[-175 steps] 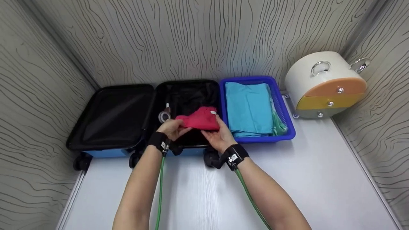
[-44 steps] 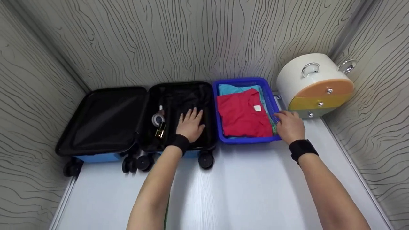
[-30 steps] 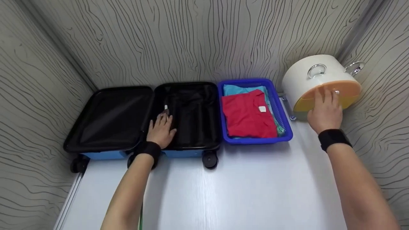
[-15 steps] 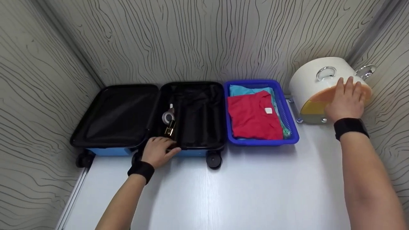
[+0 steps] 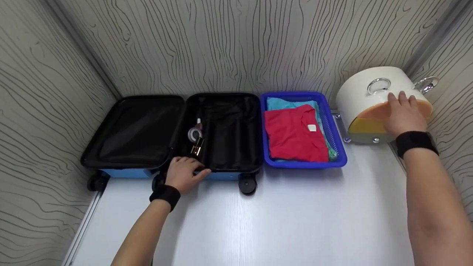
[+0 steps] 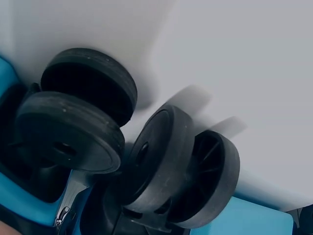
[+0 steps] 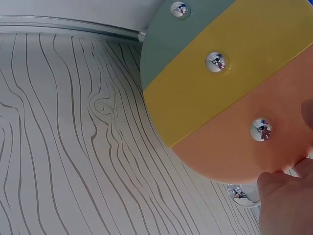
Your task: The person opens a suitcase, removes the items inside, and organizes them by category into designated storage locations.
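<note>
Red shirt (image 5: 295,135) now lies in the blue basket (image 5: 305,164); right hand (image 5: 405,116) has moved to the drawer box (image 5: 358,90).
At left, the left hand (image 5: 183,175) rests loosely at the suitcase's (image 5: 234,140) near rim, holding nothing that I can see; well apart from it, the right hand lays straight fingers on the orange drawer front (image 7: 220,156). The work, I judge, has passed from shirt to box.

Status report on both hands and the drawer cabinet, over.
Left hand at suitcase rim. Right hand at top edge of orange drawer. Drawer cabinet looks closed; no obstacle seen in front.
</note>
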{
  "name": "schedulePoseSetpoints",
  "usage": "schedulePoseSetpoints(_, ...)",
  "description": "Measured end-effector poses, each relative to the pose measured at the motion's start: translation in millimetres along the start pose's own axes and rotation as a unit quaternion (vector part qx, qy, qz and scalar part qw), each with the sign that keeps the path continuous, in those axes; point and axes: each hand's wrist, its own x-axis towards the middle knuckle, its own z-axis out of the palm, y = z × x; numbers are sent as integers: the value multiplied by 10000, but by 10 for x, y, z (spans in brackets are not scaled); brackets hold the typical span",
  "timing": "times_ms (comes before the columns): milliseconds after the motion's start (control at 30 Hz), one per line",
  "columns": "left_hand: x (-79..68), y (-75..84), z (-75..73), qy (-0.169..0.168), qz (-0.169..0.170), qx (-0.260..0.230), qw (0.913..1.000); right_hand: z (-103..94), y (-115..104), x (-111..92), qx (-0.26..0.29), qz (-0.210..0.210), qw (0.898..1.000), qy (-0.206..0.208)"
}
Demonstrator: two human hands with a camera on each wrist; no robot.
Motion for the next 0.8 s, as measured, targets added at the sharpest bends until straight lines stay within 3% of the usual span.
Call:
schedulePoseSetpoints(233, -4, -14, 25, -41, -63, -52, 10000, 0, -61, 3, 130, -106, 9998, -117)
schedulePoseSetpoints(500, -2, -24, 55, 141, -37, -113, 9998, 5, -142, 1, 154, -312, 9992, -203)
schedulePoseSetpoints(800, -1, 32, 60, 348, -17, -132, 9993, 49, -134, 8, -103, -796, 9967, 119)
